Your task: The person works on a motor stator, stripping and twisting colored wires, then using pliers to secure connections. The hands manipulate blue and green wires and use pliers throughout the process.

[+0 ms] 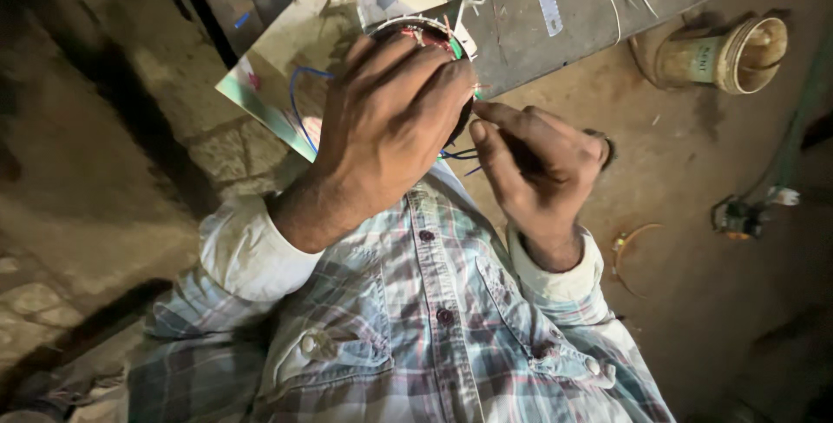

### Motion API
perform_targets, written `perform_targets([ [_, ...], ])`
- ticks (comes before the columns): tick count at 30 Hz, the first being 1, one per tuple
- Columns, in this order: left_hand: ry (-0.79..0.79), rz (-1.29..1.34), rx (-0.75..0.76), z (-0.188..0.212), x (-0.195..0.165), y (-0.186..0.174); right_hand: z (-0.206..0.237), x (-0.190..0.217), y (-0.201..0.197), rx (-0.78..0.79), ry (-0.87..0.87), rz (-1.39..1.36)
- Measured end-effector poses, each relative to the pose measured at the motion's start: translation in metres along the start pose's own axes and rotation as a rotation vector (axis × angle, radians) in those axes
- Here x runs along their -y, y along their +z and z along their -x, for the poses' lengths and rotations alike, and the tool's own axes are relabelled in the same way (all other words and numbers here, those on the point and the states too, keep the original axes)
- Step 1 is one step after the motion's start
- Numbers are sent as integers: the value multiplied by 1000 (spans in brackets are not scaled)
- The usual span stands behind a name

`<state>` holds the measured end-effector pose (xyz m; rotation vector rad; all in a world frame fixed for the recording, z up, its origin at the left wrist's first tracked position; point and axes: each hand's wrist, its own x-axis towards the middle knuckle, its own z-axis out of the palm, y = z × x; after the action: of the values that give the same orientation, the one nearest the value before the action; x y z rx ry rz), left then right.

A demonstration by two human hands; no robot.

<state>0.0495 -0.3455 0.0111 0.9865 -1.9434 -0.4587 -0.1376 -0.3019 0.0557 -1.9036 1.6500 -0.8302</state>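
Your left hand is wrapped over a round dark wired part, fingers curled across its top so most of it is hidden. It sits up in front of your chest, at the near edge of the grey metal sheet. Your right hand is just beside it, thumb and forefinger pinched narrow on thin wire ends at the part's right rim. A blue wire loops out left. A tipped-over can lies far right on the dirt floor.

The left hand covers most of the round wired part; what the right hand pinches is too small to tell.
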Motion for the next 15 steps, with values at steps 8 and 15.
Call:
perform_targets([
  [8,18,46,-65,11,13,-5,-5,3,-1,34,73,-166],
  [15,34,-11,-79,10,17,-2,-6,12,-2,82,43,-114],
])
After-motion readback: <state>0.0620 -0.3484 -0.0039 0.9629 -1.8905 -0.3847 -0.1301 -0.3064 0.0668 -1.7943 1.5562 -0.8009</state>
